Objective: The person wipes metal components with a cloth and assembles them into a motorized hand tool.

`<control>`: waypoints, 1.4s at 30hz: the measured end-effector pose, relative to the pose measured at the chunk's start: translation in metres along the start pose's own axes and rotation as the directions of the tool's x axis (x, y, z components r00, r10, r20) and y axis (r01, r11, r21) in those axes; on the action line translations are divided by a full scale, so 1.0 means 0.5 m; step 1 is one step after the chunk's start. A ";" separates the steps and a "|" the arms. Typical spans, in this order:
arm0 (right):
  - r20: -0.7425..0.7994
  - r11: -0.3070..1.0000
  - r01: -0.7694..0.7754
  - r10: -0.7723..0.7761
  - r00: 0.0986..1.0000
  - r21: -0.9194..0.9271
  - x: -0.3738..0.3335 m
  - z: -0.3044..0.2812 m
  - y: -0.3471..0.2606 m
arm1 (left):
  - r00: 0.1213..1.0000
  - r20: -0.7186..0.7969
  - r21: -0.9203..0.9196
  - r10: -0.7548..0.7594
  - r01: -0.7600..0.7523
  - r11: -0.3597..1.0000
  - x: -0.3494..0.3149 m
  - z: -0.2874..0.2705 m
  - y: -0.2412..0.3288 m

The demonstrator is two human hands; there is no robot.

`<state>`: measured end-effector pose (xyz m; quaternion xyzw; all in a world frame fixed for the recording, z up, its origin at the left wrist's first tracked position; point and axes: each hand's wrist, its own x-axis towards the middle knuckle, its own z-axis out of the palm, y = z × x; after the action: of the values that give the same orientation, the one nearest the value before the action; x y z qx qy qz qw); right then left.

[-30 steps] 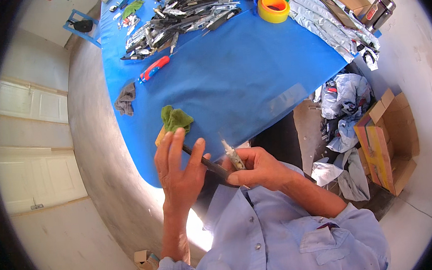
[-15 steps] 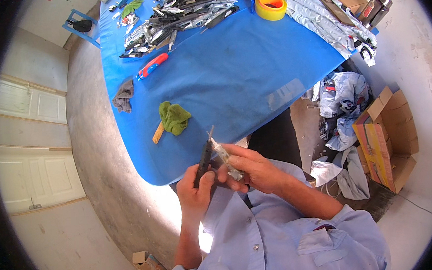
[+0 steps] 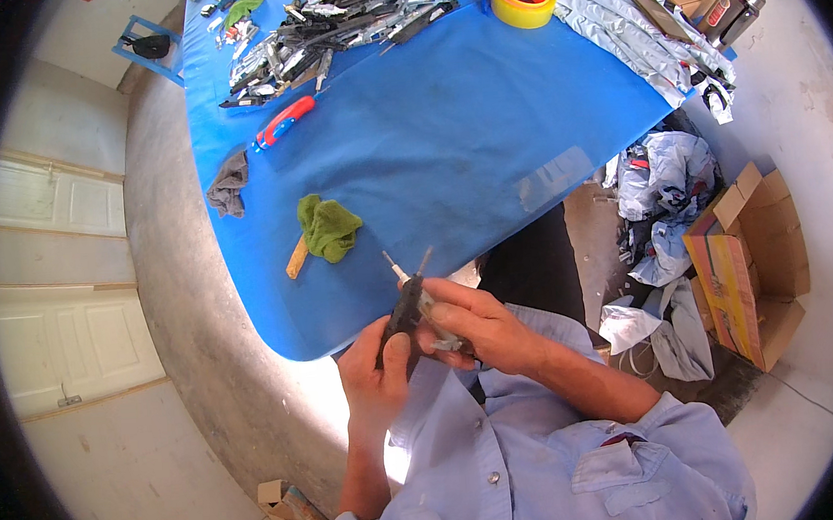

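Observation:
Close in front of my body, both hands work just off the near edge of the blue-covered table point(image 3: 429, 154). My left hand point(image 3: 373, 360) is closed around a slim black piece point(image 3: 402, 318), which has a thin rod at its upper end. Between the fingers and thumb of my right hand point(image 3: 488, 330) is a slim whitish piece point(image 3: 445, 339) with a narrow pale tip. The two pieces cross and appear to touch; part of the whitish one is hidden behind the black one. Beyond them lies a green cloth point(image 3: 331, 229) over a wooden handle point(image 3: 296, 258).
A red-and-blue handled tool point(image 3: 284, 123) and a grey cloth point(image 3: 229, 184) lie on the left. A heap of similar black and silver pieces point(image 3: 345, 26) covers the far end, near yellow tape rolls point(image 3: 523, 10). Silvery packets point(image 3: 612, 33) and an open carton point(image 3: 751, 268) are at right.
The black piece has tilted to the right, and the whitish piece's tip has swung left, so they cross now instead of standing side by side. The view has shifted slightly.

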<state>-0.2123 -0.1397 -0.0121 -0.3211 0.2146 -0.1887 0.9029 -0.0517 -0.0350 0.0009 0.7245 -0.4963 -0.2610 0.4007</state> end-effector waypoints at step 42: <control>-0.201 0.993 -0.002 0.025 0.979 0.116 0.026 -0.047 0.040 | 0.910 -0.109 0.446 0.401 -0.316 0.838 0.071 -0.007 0.031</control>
<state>-0.2092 -0.1434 -0.0454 -0.2463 0.2962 -0.2262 0.8947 -0.0439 -0.0696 0.0164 0.7092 -0.6255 0.0046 0.3252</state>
